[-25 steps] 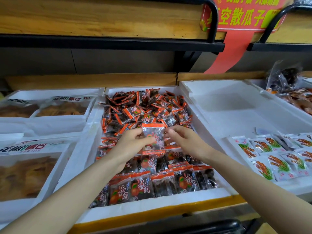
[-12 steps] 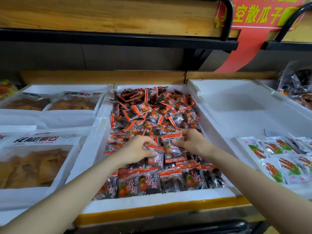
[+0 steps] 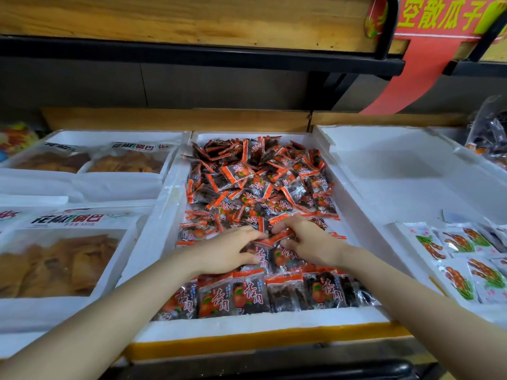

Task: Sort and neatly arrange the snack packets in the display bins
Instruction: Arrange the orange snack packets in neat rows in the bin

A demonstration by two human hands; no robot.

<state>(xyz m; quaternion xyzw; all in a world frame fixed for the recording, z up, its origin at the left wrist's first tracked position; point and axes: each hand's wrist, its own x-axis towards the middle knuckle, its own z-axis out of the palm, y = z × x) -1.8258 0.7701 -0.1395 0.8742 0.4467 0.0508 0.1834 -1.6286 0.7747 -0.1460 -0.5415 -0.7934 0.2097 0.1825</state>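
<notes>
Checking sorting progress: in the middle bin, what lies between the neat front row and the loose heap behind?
Head view: the left hand and right hand, holding one orange-edged packet between them, above a second row.

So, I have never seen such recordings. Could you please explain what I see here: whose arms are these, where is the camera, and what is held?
There is no machine here: these are a person's two bare arms. Every picture comes from one camera worn on the head, looking forward and down. In front stands a white foam bin of small orange-and-dark snack packets, with a loose pile at the back and a neat row at the front. The right hand pinches one packet. The left hand rests at its other side; whether it grips, I cannot tell. To the left lie large bags of a brown snack, to the right white packets.
</notes>
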